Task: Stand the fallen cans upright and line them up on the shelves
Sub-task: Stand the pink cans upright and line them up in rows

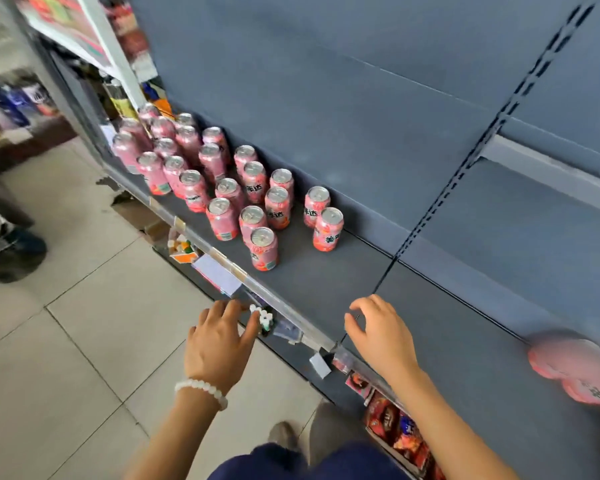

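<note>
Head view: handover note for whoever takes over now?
Left hand: open, empty, in front of the shelf edge.
Right hand: open, empty, above the shelf front.
Done: the pink cans stand upright in loose rows at the shelf's left.
Left: blurred pink cans at far right look fallen, though blur hides detail; stand them up, then straighten the rows.

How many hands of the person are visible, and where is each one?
2. The left hand, with a white bead bracelet, is in front of the shelf edge. The right hand is over the bare shelf, open. No other hand shows.
</note>
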